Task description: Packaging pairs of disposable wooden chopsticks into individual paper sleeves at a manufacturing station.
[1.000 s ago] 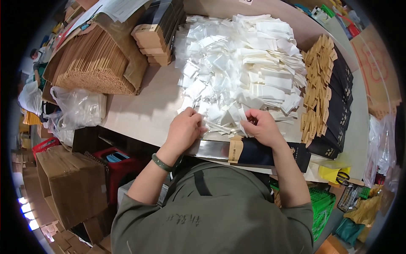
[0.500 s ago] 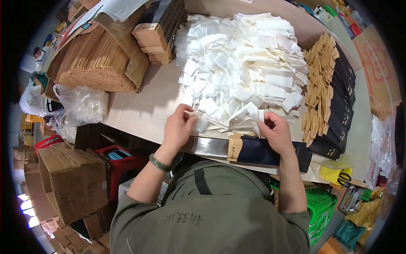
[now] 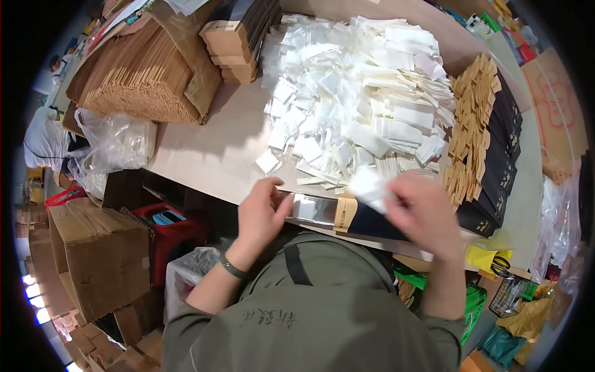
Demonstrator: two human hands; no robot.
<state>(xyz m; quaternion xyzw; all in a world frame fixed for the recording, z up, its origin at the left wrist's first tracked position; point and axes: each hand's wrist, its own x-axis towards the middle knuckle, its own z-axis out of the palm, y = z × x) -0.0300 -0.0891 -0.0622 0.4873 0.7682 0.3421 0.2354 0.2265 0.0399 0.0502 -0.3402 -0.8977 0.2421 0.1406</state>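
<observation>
My right hand (image 3: 424,208), partly blurred, grips a flat white packet (image 3: 367,185) above a dark navy sleeve (image 3: 375,219) with a tan end. The sleeve lies across the table's front edge, alongside a shiny, see-through-looking strip (image 3: 319,211). On that strip's left part rests a small white packet (image 3: 304,205). My left hand (image 3: 265,209) is beside the strip's left end, thumb and fingers apart, with nothing visible between them. Beyond both hands spreads a large heap of small white packets (image 3: 347,87). One square packet (image 3: 268,162) sits apart at its near left.
Tan-ended navy sleeves (image 3: 477,136) are stacked at right, and more bundles (image 3: 229,49) stand at back left. An open carton of brown paper pieces (image 3: 139,80) is left, near a plastic bag (image 3: 114,142). Below are a cardboard box (image 3: 99,254) and red stool (image 3: 176,232).
My right hand has lifted a white packet from the heap's near edge and come toward me. My left hand has moved down slightly; a small white packet now lies on the shiny strip.
</observation>
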